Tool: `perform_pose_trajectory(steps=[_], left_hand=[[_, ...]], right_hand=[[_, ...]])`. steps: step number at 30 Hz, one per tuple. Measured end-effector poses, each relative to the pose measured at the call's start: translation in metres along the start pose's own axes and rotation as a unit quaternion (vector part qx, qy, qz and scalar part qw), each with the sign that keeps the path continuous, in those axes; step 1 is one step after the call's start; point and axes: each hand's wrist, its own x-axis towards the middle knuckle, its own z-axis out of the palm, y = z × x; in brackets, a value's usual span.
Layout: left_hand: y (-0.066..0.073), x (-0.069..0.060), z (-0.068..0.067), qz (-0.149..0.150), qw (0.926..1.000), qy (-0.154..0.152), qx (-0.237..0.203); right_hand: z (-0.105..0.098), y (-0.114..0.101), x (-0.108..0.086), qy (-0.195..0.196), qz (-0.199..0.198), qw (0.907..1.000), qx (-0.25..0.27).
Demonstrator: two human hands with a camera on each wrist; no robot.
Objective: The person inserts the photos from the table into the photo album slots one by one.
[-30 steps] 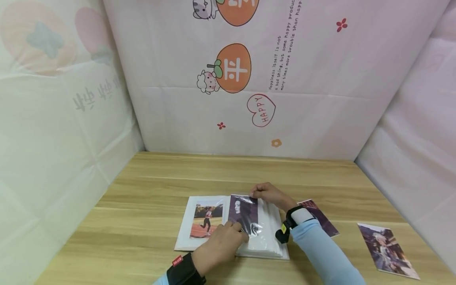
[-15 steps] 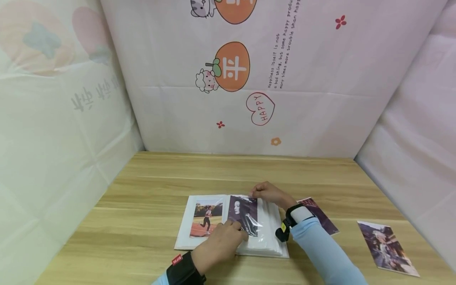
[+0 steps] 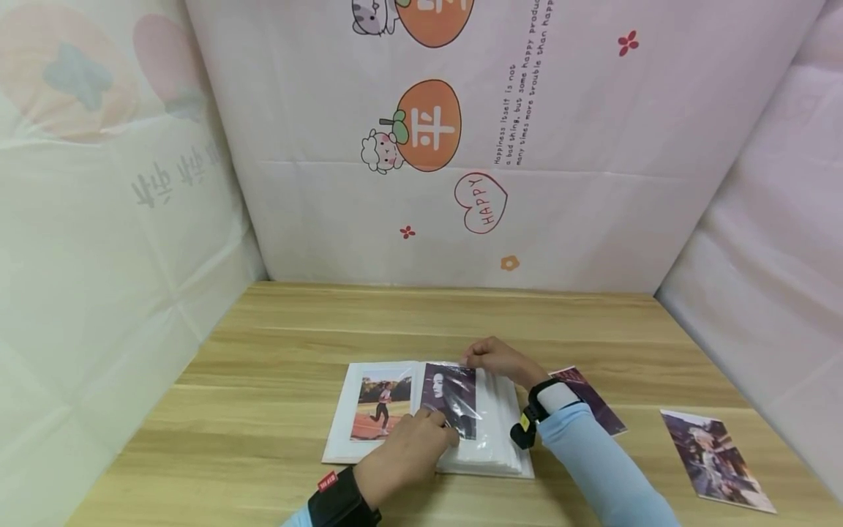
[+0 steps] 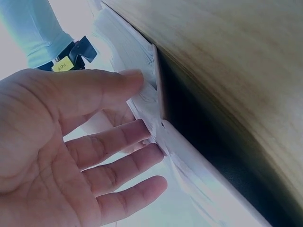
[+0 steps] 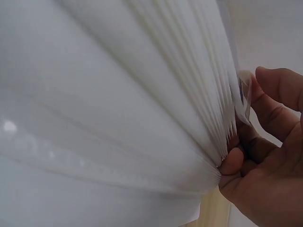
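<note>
An open photo album (image 3: 337, 439) lies on the table, with a photo of a runner (image 3: 383, 399) on its left page. A dark portrait photo (image 3: 454, 402) sits under glossy clear plastic on the right page. My left hand (image 3: 416, 443) rests over the lower part of the album; in the left wrist view its fairly straight fingers touch the page edges. At the far edge, my right hand (image 3: 497, 359) pinches the clear plastic sleeve (image 5: 244, 97), and some of its fingers reach in beside the stacked pages (image 5: 189, 80).
A dark photo (image 3: 596, 402) lies right of the album, partly behind my right forearm. Farther right is another photo (image 3: 718, 461). The wooden table (image 3: 217, 410) is bounded by printed cloth walls (image 3: 329, 212) at the back and sides.
The dark portrait photo has slid slightly toward me, deeper under the plastic. Both hands stay nearly where they were.
</note>
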Motion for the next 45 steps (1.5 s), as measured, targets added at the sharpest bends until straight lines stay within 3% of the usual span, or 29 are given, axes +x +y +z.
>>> perform_pose_trajectory(steps=[8, 15, 25, 33, 38, 45], left_hand=[[-0.001, 0.000, 0.001, -0.004, 1.0000, -0.007, -0.003], [-0.002, 0.000, 0.002, -0.003, 0.9999, -0.006, -0.007], [-0.003, 0.001, 0.002, -0.008, 0.9997, -0.011, -0.020], [-0.004, 0.002, 0.003, -0.007, 0.9992, -0.018, -0.034], [-0.004, 0.003, 0.002, -0.008, 0.9991, -0.019, -0.037], [-0.004, 0.003, 0.004, -0.012, 0.9990, -0.020, -0.039]], right_hand=[[-0.001, -0.010, -0.006, -0.006, -0.019, 0.9975, -0.068], [-0.002, -0.013, -0.020, -0.004, -0.013, 0.9982, -0.058], [-0.006, -0.008, -0.042, 0.001, -0.050, 0.9934, -0.103], [-0.010, -0.014, -0.066, -0.013, -0.082, 0.9780, -0.191], [-0.008, -0.017, -0.080, -0.040, -0.074, 0.9690, -0.232], [-0.001, -0.014, -0.092, -0.080, -0.056, 0.9676, -0.233]])
